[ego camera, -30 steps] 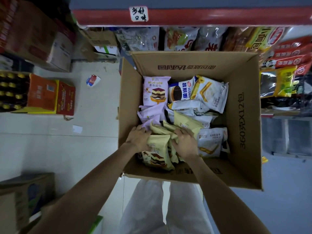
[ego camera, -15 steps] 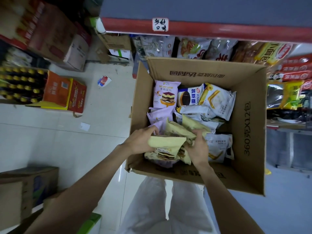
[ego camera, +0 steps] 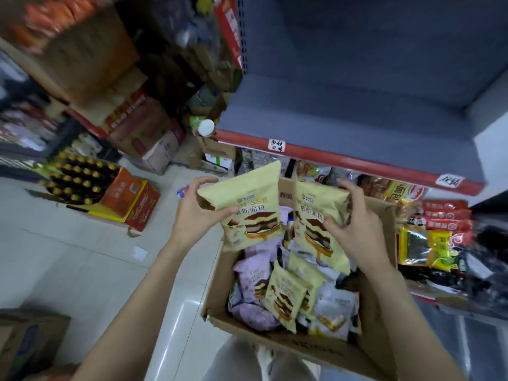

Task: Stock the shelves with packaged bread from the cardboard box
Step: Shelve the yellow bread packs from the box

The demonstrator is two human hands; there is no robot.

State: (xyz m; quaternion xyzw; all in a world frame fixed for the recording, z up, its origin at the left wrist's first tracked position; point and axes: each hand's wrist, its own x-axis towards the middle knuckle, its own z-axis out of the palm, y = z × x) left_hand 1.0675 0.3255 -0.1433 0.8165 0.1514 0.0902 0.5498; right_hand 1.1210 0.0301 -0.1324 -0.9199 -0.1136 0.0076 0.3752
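My left hand (ego camera: 196,213) grips a yellow bread pack (ego camera: 247,207) by its top left corner, held up over the far end of the cardboard box (ego camera: 302,345). My right hand (ego camera: 354,224) holds a second yellow bread pack (ego camera: 316,213) beside it, fingers around its right edge. Both packs hang upright just below the grey shelf (ego camera: 343,119) with its red front lip. Several purple, yellow and white bread packs lie loose in the box.
Snack bags fill the lower shelf (ego camera: 428,232) on the right. On the left floor stand an orange crate of bottles (ego camera: 90,188) and stacked cartons (ego camera: 137,127). Another brown box (ego camera: 24,345) sits at the lower left. Pale tiled floor lies between.
Both hands have lifted out of the box, each with a yellow pack, up toward the grey shelf. The camera has tilted up, so the shelf now fills the top right.
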